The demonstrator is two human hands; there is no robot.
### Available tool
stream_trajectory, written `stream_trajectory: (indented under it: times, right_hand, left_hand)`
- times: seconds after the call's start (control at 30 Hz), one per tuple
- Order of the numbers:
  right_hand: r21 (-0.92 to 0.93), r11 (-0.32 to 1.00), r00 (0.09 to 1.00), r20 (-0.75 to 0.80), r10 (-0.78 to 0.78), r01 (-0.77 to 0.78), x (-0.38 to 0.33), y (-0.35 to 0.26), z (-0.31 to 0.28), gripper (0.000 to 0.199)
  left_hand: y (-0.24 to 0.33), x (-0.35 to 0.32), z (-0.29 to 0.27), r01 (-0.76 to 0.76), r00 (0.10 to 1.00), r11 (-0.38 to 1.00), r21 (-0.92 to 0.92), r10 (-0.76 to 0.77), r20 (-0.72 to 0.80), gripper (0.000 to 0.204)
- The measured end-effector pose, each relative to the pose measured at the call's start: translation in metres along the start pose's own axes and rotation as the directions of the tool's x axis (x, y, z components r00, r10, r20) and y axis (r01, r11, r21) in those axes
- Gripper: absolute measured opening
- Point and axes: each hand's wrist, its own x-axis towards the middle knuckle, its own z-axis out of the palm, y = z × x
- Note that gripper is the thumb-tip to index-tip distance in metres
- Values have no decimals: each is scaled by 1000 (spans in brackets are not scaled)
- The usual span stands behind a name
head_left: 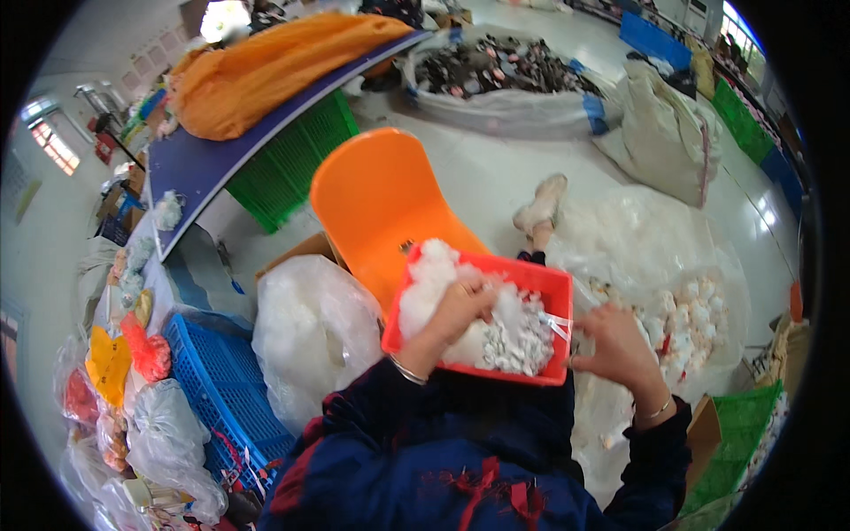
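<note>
A red plastic basket [564,350] rests across my lap, holding fluffy white stuffing [434,274] on its left side and a heap of small white and grey pieces [522,343] on its right. My left hand [467,307] reaches into it, fingers curled down into the stuffing. What lies under the fingertips is mostly hidden. Beyond the basket's right rim is my right hand [620,343], thumb and fingers apart, with nothing visible between them. Close to that rim, a small white strip like a tag [556,326] sticks up.
An orange chair [381,195] stands just ahead. To the left are a clear bag of white stuffing [310,336] and a blue crate [212,380]. Clear plastic sheeting [637,230] on the right bears loose stuffing and several small white items [686,319]. A large sack [664,133] stands farther back.
</note>
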Motion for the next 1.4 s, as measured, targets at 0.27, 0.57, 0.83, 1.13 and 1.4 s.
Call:
stream_trajectory:
  times: [0.27, 0.57, 0.83, 1.13, 1.4]
  right_hand:
    - [219, 967, 991, -64, -116, 127, 5, -3, 6, 64]
    - [24, 998, 991, 124, 56, -59, 3, 1, -2, 35]
    - [-11, 999, 992, 113, 51, -50, 6, -2, 0, 43]
    - [-125, 991, 996, -78, 34, -44, -5, -8, 2, 50]
    - [-169, 984, 998, -5, 61, -61, -8, -6, -2, 37]
  left_hand:
    - [7, -8, 15, 54, 995, 981, -185, -37, 98, 10]
    - [9, -5, 20, 63, 996, 998, -24, -62, 58, 14]
    - [-2, -1, 21, 45, 992, 999, 1, -45, 121, 10]
    - [-2, -3, 29, 74, 996, 989, -129, -67, 57, 10]
    - [4, -5, 20, 86, 991, 991, -102, -74, 113, 17]
